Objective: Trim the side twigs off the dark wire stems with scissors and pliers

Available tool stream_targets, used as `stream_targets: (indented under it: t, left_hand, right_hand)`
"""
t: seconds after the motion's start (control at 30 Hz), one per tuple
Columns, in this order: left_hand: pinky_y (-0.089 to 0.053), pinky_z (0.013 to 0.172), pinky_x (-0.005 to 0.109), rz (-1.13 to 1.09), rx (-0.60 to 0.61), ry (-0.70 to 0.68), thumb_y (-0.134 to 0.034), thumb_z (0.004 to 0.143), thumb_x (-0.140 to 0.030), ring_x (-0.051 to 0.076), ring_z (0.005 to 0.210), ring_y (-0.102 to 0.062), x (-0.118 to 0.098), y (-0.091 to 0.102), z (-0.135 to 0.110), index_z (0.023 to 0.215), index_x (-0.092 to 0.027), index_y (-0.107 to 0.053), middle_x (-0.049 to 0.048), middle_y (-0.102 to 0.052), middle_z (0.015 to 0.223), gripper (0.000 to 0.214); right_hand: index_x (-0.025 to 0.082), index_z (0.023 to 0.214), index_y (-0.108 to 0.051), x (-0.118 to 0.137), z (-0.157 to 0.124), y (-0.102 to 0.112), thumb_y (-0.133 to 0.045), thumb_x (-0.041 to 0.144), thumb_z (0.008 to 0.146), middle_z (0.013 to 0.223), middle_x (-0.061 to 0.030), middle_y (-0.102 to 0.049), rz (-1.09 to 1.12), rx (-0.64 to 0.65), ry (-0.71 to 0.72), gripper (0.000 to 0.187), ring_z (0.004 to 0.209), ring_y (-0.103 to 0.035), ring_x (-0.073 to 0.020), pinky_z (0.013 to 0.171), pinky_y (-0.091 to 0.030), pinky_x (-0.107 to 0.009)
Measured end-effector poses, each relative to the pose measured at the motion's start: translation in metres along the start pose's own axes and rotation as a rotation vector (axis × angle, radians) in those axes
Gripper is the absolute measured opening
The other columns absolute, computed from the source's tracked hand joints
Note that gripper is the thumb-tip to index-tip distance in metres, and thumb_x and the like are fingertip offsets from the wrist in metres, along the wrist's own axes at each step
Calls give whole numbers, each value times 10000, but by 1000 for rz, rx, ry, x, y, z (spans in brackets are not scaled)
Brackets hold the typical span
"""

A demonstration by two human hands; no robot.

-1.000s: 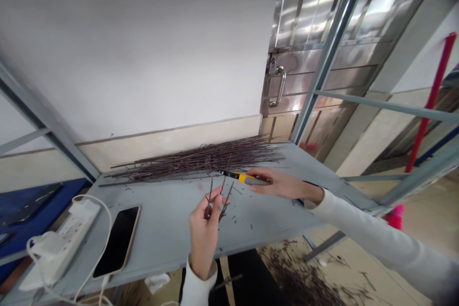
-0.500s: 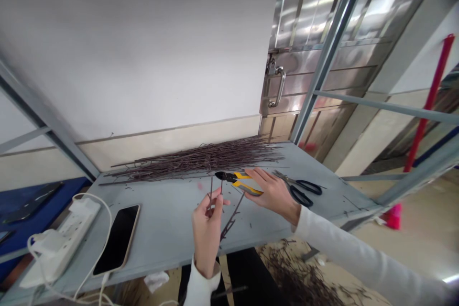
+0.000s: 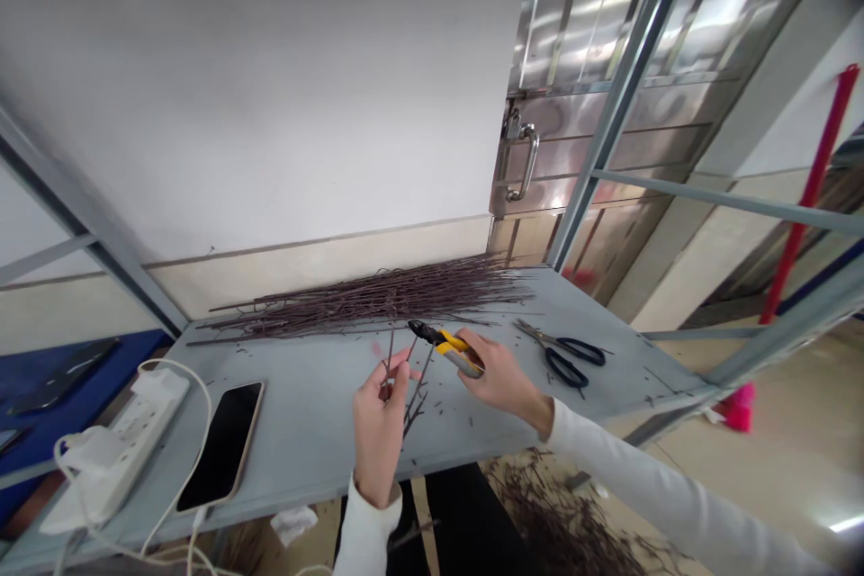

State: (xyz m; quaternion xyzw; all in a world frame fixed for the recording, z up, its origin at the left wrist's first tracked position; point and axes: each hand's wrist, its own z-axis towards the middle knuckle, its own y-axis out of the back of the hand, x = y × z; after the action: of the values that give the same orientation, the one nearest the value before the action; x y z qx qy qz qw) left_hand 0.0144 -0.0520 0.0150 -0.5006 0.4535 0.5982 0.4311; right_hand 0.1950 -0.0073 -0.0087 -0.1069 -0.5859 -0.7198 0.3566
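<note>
Thin dark twigs (image 3: 419, 391) are pinched in my left hand (image 3: 379, 418), fingers closed, with the stems pointing up and some forked ends hanging lower right. My right hand (image 3: 498, 375) is wrapped round yellow-and-grey pliers (image 3: 454, 349). Their black jaws reach left, at the upper part of a twig just above my left fingers; whether they bite on it I cannot tell. Behind both hands a long bundle of dark twigs (image 3: 378, 297) lies along the back of the grey table (image 3: 297, 414).
Black-handled scissors (image 3: 563, 353) lie at the right. To the left are a smartphone (image 3: 221, 445) and a white power strip (image 3: 125, 450) with cables. Cut twigs (image 3: 573, 517) are heaped on the floor. Metal posts (image 3: 625, 94) rise at the table's corners.
My right hand has closed the pliers' spread handles and moved slightly down. My left hand has shifted a little left and down with the twigs, which now tilt differently.
</note>
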Motion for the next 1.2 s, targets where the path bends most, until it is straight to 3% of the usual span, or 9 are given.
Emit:
stream_targets:
  t: [0.23,0.43,0.6,0.67,0.77,0.87,0.97,1.1,1.2]
  left_hand:
    - [-361,429,211,47,52,-52,-564,799,-490,95,444,-461,4,3,2,1039,-158,-681,51,-705,731,427]
    - [-455,590,240,49,88,-91,-540,833,-445,170,696,-627,14,0,7,1035,-156,-679,68,-723,790,379]
    - [-464,649,255,43,125,-126,-526,846,-422,176,725,-643,17,-3,8,968,-167,-693,62,-726,808,328]
    - [-458,648,253,41,144,-141,-528,848,-412,173,720,-642,15,-2,7,947,-168,-695,62,-725,809,312]
    - [-407,525,219,-2,190,-112,-547,834,-418,146,618,-605,13,-2,4,954,-158,-684,56,-713,743,317]
    - [-257,393,196,-77,246,-52,-562,817,-446,63,408,-389,10,-2,1,994,-141,-665,30,-666,646,368]
    - [-130,367,200,-167,291,3,-570,795,-495,25,377,-196,7,-3,-1,1012,-128,-651,11,-620,612,434]
    - [-116,365,199,-188,306,27,-584,777,-520,19,384,-187,4,-1,-2,1019,-127,-649,-1,-578,600,466]
    - [-130,363,193,-167,274,22,-593,770,-518,20,386,-191,3,0,-2,1022,-133,-649,-8,-565,602,464]
  right_hand:
    - [222,719,-378,8,-7,2,-482,208,635,606,60,-343,586,226,-133,134,520,-340,-91,486,-286,-217]
    - [222,817,-436,6,-23,-2,-520,216,621,578,89,-277,1142,487,-348,214,450,-194,-52,416,-176,-191]
    - [223,798,-417,-5,-32,-2,-533,173,579,587,90,-298,1548,900,-345,253,428,-176,-40,390,-139,-172]
    - [224,786,-412,-7,-33,0,-546,174,580,588,87,-314,1598,982,-329,251,430,-193,-42,385,-148,-166]
    - [216,830,-458,-5,-33,5,-564,190,638,590,82,-338,1483,852,-276,221,444,-224,-44,407,-202,-170]
    - [212,889,-511,-2,-30,8,-584,225,696,669,47,-431,1206,542,-164,207,514,-351,-61,480,-302,-191]
    - [229,920,-521,-4,-26,9,-571,236,716,773,9,-499,884,251,-42,210,641,-458,-108,554,-374,-215]
    - [217,990,-498,-13,-17,15,-524,194,712,712,21,-526,384,70,79,280,589,-476,-120,545,-393,-222]
    - [196,1021,-499,-19,-10,18,-536,183,674,852,-32,-615,74,-129,157,349,653,-557,-139,589,-425,-230]
